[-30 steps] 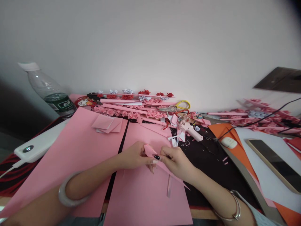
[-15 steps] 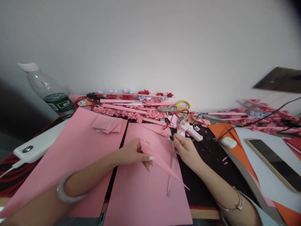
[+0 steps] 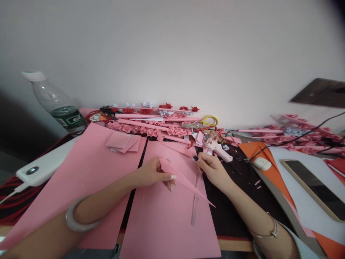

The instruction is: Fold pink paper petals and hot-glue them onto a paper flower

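My left hand (image 3: 155, 174) is closed, its thumb pressed on a long, pointed piece of folded pink paper (image 3: 185, 182). The paper's narrow tip points down and to the right. A large pink sheet (image 3: 164, 230) lies beneath it. Just right of the folded piece, my right hand (image 3: 212, 171) is closed in a pinch, the dark thumb nail uppermost. Whatever is between those fingers is hidden or too small to name. A clear narrow strip (image 3: 194, 212) lies on the sheet, its upper part running up below my right hand.
Behind my hands are paper flowers (image 3: 151, 128), yellow-and-red-handled scissors (image 3: 201, 124) and a pink-white glue gun (image 3: 218, 149). Pink squares (image 3: 124, 142), a water bottle (image 3: 67, 115) and a white power bank (image 3: 45, 163) stand left. At right are an earbud case (image 3: 262, 163) and a phone (image 3: 314, 187).
The folded paper's pointed tip has risen slightly, with the paper still in my left hand. My right hand has shifted a little to the left.
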